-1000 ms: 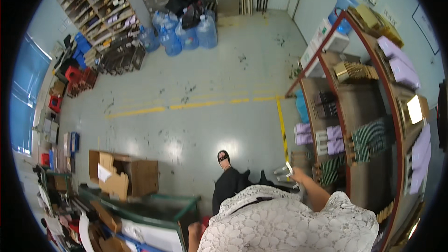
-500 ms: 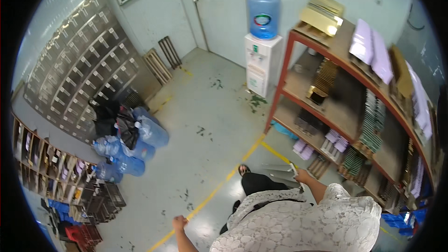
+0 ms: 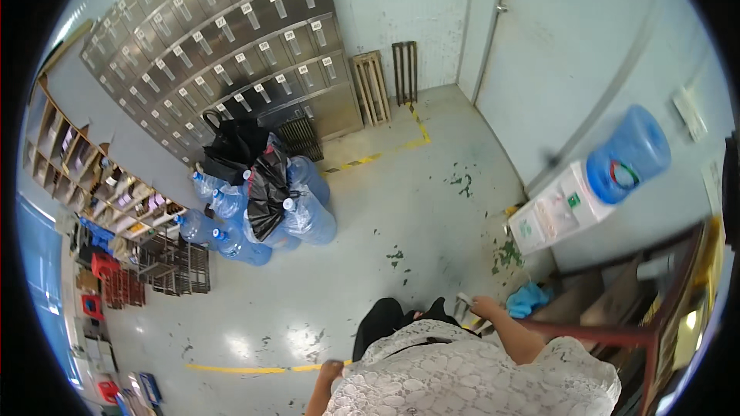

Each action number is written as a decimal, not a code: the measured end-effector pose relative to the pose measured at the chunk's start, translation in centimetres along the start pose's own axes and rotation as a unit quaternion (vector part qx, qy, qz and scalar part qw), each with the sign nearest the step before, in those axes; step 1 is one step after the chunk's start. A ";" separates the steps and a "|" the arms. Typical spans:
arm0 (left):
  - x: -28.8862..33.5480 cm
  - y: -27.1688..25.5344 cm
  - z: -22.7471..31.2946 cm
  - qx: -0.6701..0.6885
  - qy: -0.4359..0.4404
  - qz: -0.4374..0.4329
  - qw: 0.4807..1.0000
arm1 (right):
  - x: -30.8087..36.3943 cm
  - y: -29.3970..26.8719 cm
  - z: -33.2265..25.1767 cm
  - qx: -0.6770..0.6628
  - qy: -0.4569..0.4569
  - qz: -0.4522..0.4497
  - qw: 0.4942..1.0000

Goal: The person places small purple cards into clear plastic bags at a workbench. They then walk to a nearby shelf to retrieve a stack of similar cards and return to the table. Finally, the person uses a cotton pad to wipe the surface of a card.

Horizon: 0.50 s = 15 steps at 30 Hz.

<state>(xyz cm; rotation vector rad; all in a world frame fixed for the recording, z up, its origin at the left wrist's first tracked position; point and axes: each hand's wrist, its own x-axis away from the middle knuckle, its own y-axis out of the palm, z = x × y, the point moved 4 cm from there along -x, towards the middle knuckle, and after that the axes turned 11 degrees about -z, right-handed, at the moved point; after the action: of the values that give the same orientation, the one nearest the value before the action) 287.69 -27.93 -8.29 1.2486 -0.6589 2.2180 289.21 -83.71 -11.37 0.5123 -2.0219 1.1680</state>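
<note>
My right hand (image 3: 486,307) is closed around the end of a grey metal piece (image 3: 464,302), beside my body and close to the brown shelf rack. Only a small part of the piece shows now; the rest is hidden by my body and hand. My left hand (image 3: 332,370) hangs at my other side with its fingers curled in, and nothing shows in it. A yellow floor line (image 3: 254,370) runs behind that hand.
Water jugs (image 3: 312,219) and black bags (image 3: 270,192) stand on the floor at left, before metal lockers (image 3: 231,31). A water dispenser (image 3: 559,208) is at right, near a door (image 3: 570,46). The shelf rack (image 3: 655,347) stands close at my right, with a blue cloth (image 3: 527,300) by it.
My view has turned left, so the lockers and jugs sit nearer the middle and the rack slides to the lower right. The grey metal piece stays in my right hand, now less visible.
</note>
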 end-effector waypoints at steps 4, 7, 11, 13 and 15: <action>-5.2 -1.2 0.7 0.022 -0.075 -0.032 0.996 | -10.4 -14.9 -6.8 0.051 -0.048 -0.025 0.997; -11.9 -4.8 4.3 0.030 -0.100 -0.048 0.993 | -19.0 -22.8 -9.8 0.104 -0.065 -0.020 0.992; -25.1 -13.7 17.6 0.121 -0.003 0.010 0.993 | -27.9 -34.9 -13.3 0.186 -0.054 0.031 0.981; -28.9 -19.7 27.8 0.224 0.090 0.118 0.963 | -31.9 -40.7 -16.2 0.216 -0.123 0.114 0.962; -26.2 -25.1 43.0 0.231 0.192 0.117 0.947 | -36.9 -47.3 -19.1 0.179 -0.159 0.112 0.964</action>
<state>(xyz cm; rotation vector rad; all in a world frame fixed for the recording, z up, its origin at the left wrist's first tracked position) 342.38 -41.07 -7.21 0.9189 -0.1379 2.8221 351.41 -91.94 -6.38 0.7000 -2.1881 1.6988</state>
